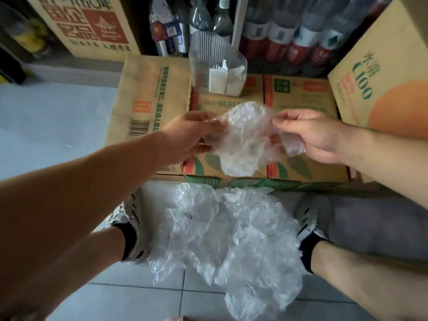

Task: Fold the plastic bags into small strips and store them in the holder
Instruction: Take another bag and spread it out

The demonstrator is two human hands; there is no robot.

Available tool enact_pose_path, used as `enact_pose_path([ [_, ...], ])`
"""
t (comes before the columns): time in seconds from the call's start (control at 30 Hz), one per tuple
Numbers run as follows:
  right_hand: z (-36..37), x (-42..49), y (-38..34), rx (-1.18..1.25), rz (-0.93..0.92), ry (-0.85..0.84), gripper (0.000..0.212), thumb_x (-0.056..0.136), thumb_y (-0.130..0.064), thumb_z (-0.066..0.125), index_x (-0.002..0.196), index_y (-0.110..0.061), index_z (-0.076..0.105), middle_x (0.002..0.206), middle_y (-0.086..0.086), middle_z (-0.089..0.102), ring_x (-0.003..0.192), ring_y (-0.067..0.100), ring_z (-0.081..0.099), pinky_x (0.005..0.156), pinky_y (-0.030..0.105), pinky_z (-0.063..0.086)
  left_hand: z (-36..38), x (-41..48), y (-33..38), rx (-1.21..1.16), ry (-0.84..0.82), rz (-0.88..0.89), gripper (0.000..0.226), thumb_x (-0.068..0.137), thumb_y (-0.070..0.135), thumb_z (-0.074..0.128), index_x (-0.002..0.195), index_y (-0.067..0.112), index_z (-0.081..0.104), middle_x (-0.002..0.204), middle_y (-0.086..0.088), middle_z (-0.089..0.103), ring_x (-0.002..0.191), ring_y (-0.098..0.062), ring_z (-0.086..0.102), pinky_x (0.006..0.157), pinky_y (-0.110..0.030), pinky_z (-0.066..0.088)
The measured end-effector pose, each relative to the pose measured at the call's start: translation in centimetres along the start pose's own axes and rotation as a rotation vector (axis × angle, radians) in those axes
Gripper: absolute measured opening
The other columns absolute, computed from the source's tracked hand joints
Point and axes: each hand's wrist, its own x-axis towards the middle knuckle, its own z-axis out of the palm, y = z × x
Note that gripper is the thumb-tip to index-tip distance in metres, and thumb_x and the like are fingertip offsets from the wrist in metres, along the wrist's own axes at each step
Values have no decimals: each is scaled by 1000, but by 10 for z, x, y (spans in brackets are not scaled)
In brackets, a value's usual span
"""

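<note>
- Plastic bag point(243, 140) is hanging crumpled between both hands, just in front of the clear ribbed holder point(203, 63).
- Left hand point(192, 133) is pinching its left edge; right hand point(308, 135) is gripping the right edge, a bunched corner curling in the palm — so the bag is stretching side to side.
- Holder is standing on a cardboard carton point(301, 98) beyond the bag, with folded white strips point(220, 82) inside.
- Loose pile of bags point(227, 232) is lying on the floor, well short of the holder — nothing seems to be blocking the way.

The floor point(58, 126) has pale tiles in soft daylight. Printed cardboard boxes point(301, 100) stand before a row of bottles point(278, 38).
</note>
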Motion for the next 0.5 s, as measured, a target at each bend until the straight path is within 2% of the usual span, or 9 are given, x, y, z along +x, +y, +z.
enact_pose_path([
  [0.03,-7,3,-3,7,7,-3,22,85,-16,65,105,-8,67,103,12,76,84,22,74,77,43,62,0,6,5,5,38,34,14,85,22,74,93,11,69,81,-1,71,76,-14,67,64,-28,57],
  [0.1,-21,11,-5,-36,5,15,9,92,-11,61,100,-8,65,92,11,76,72,18,71,62,34,62,-4,20,11,5,88,82,9,92,18,71,92,10,67,73,2,67,66,-11,63,61,-26,55],
  [0.2,-39,27,2,-88,37,97,5,97,-7,61,94,-11,64,83,6,72,56,10,56,47,21,48,-11,38,8,-34,163,148,13,96,19,69,88,10,67,67,1,59,56,-13,48,55,-28,43],
  [0.27,-50,41,9,-62,60,137,5,95,-7,63,92,-11,64,82,5,70,54,8,50,44,19,43,-15,49,0,-112,268,148,17,97,20,68,83,12,64,62,3,55,52,-12,44,55,-31,36],
  [0.33,-57,55,15,-27,85,171,6,95,-7,64,91,-12,65,81,4,69,54,7,50,45,19,42,-15,57,-9,-152,385,118,19,96,22,71,81,13,65,61,2,55,50,-13,45,56,-32,36],
  [0.5,-70,78,29,-18,132,246,6,97,-7,64,97,-12,68,82,1,72,62,8,58,51,21,51,-20,67,-30,-149,570,59,23,92,25,75,73,17,65,58,1,57,48,-15,48,44,-27,41],
])
